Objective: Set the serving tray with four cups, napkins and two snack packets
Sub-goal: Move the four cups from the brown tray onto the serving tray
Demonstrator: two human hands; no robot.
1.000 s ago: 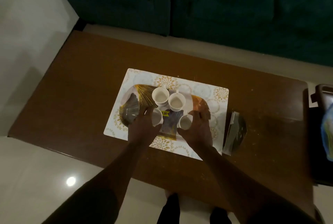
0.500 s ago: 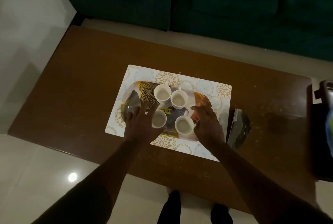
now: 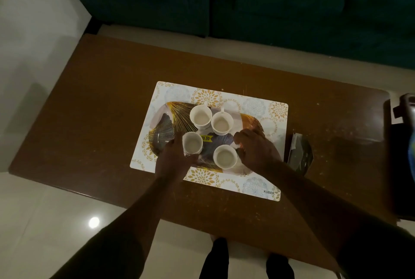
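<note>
The serving tray [image 3: 164, 135], with gold fan lines on it, lay on a patterned placemat [image 3: 258, 185] in the middle of the brown table [image 3: 101, 103]. Nearest to me, my left hand [image 3: 174, 160] rested on the tray's front edge, its fingers loosely curled against the side of the front-left cup [image 3: 192, 143]; I could not tell if they really gripped it. My right hand [image 3: 258, 153] lay spread and relaxed on the tray, holding nothing, just beside the front-right cup [image 3: 225, 156]. Between these two cups a yellow price sticker [image 3: 206, 138] showed on the tray. Farther away stood the back-left cup [image 3: 201, 116] and the back-right cup [image 3: 221, 123], touching each other. All four white cups were upright. To the right of the placemat, a dark shiny packet [image 3: 301, 155] lay on the table. Beyond the table was a dark green sofa [image 3: 269, 2].
</note>
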